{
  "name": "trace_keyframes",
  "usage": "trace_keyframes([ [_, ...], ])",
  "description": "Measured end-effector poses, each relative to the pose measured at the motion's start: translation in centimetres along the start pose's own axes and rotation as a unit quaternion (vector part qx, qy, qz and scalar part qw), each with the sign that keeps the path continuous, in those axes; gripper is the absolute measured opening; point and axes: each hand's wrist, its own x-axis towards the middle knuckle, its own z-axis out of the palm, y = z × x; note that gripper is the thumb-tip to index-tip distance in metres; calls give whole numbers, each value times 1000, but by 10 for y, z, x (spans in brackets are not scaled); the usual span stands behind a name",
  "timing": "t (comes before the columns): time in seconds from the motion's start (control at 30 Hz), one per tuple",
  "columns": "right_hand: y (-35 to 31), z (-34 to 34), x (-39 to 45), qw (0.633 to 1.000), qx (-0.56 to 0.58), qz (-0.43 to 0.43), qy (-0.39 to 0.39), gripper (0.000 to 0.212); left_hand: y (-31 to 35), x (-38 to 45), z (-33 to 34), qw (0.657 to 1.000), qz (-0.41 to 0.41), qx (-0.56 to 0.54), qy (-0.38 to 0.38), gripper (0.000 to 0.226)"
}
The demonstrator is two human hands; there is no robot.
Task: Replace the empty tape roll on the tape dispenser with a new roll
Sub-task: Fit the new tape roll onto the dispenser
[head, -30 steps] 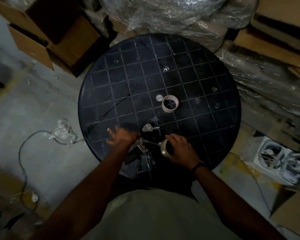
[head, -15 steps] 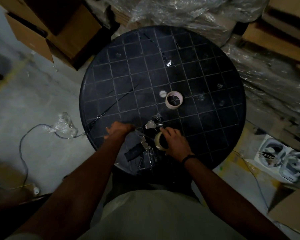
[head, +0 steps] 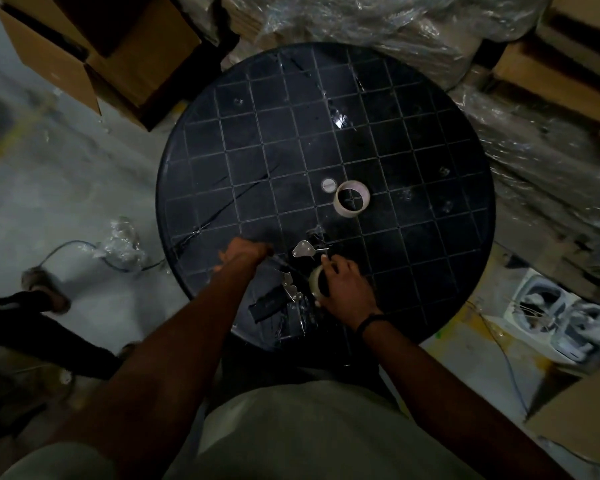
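Note:
On the round black gridded table (head: 430, 140) lies a dark tape dispenser (head: 284, 296) with metal parts, near the front edge. My right hand (head: 343, 289) is closed on a clear tape roll (head: 315, 280) right beside the dispenser's metal frame. My left hand (head: 243, 252) is closed at the dispenser's left end; what it grips is hidden in the dark. A bare, pale cardboard core (head: 351, 201) lies flat near the table's middle, with a small white disc (head: 328, 185) beside it. A metal plate (head: 303, 250) sticks up just beyond my right hand.
Cardboard boxes (head: 125, 53) stand at the back left and right. Plastic-wrapped bundles (head: 378, 26) press against the table's far and right sides. A cable and crumpled plastic (head: 120, 242) lie on the floor to the left, near another person's foot (head: 45, 292). White fans (head: 548, 310) sit at the right.
My left hand has closed into a fist and shifted slightly right. My right hand has brought the tape roll closer to the dispenser. A foot has come into view at the left.

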Motion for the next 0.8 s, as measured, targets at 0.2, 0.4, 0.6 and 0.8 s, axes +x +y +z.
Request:
trace_keyframes([
  [0.2,-11,7,4,1000,-27,12,-7,105,21,-52,-23,1000,5,19,-4,74],
  [0.4,-3,23,13,998,10,36,-45,111,20,-52,-19,999,18,29,-8,75],
  [0.6,-2,30,19,997,28,48,-54,114,25,-47,-17,998,12,62,-1,76],
  [0.8,-26,15,24,990,108,43,81,96,37,-44,-16,996,7,85,-15,85],
])
